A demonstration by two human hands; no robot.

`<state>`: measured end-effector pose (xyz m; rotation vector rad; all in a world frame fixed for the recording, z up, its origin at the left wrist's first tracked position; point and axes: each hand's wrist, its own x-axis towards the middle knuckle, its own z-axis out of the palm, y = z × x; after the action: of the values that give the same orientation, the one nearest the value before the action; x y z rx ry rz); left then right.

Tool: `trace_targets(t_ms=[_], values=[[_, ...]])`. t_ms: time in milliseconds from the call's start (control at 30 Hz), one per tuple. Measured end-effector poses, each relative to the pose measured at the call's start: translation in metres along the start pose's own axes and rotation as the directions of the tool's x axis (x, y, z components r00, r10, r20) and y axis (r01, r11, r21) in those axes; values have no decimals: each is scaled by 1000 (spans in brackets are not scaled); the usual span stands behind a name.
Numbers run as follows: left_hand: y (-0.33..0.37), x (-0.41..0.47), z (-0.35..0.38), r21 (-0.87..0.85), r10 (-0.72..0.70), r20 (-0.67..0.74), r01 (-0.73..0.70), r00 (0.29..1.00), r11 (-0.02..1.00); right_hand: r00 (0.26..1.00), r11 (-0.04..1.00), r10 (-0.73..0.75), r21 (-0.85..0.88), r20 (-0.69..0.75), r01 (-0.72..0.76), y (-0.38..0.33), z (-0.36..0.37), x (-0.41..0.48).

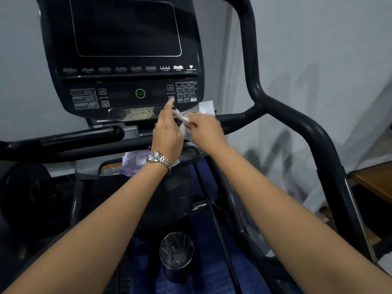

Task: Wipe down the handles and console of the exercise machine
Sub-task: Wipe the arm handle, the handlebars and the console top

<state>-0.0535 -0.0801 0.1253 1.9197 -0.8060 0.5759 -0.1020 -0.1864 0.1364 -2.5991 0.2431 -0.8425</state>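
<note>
The black console (127,60) of the exercise machine fills the upper left, with a dark screen and a keypad below it. Both my hands meet just under the keypad's right side. My left hand (167,130), with a silver watch at the wrist, and my right hand (204,129) both pinch a white wipe (206,108), which spreads out between and behind them. A short black handle (84,134) points in from the left. The long curved black handle (275,107) runs down the right side.
A purple wipes packet (135,161) lies on the machine's tray below my left wrist. A small metal bin with a plastic liner (176,251) stands on the blue floor. A wooden table edge (373,179) is at the right, and a grey wall stands behind.
</note>
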Motion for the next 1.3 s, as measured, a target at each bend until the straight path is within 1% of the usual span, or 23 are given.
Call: trace_targets(t_ms=[33,100,133,233,300,333,400,500,600,667,700,767,800,867,900,967,1033,1067,1100,1133,1167,1233,1300], values=[[0,0,0,-25,-4,-17,3,1000,1000,999,999,-35,2,13,35,-3,-1,-2],[-1,2,0,-40,-7,-31,6,1000,999,999,999,-38,18,23,38,7,-7,-3],[-2,3,0,-39,-14,-29,13,999,999,1000,1000,-14,19,13,13,16,-12,-3],[-6,4,-3,-60,-30,-22,29,999,998,994,991,112,-67,-17,-113,43,-22,1],[-6,4,-4,-95,-42,-28,40,999,995,986,981,167,-99,8,-165,35,-21,6],[-5,4,-4,-109,-47,-34,43,998,993,986,982,165,-98,22,-162,26,-18,9],[-1,4,-5,-115,-45,-43,40,998,993,994,991,100,-93,44,-96,2,-12,12],[1,5,-6,-97,-14,-59,8,998,995,997,996,-50,-70,51,54,-24,1,10],[-2,4,-6,-76,-12,-57,8,998,997,969,970,-241,-53,-53,238,-25,20,-1],[-6,3,-5,-39,13,-13,-14,1000,999,946,956,-294,-32,-135,292,-10,28,-11],[-7,2,-5,-16,47,17,-46,999,999,943,961,-274,-11,-191,277,3,28,-13],[-10,1,-5,41,107,84,-110,991,993,946,991,-118,21,-301,130,33,24,-13],[-12,1,-5,65,118,107,-125,987,990,945,999,-15,32,-326,27,44,22,-13],[-14,1,-4,83,124,118,-134,985,988,944,988,144,98,-296,-120,43,21,-11],[-14,1,-4,79,126,116,-135,985,988,951,981,166,144,-261,-131,32,25,-12],[-13,1,-3,69,124,113,-133,986,989,974,980,88,191,-209,-48,2,39,-18],[-12,1,-3,59,109,113,-116,988,991,978,978,11,207,-210,33,-12,50,-25],[-12,2,-3,58,103,115,-111,988,992,971,978,19,205,-238,31,-10,52,-24],[-12,3,-4,61,103,118,-110,988,992,956,977,76,211,-283,-15,-2,51,-20],[-12,3,-5,68,104,122,-113,987,991,928,965,176,245,-328,-97,5,47,-16],[-12,3,-6,77,104,127,-114,986,990,884,931,301,311,-359,-191,11,43,-12],[-11,3,-5,89,103,131,-115,986,989,801,840,490,431,-344,-329,6,36,-7],[-10,2,-4,75,107,120,-116,987,990,771,783,572,467,-279,-411,-21,39,-6]])
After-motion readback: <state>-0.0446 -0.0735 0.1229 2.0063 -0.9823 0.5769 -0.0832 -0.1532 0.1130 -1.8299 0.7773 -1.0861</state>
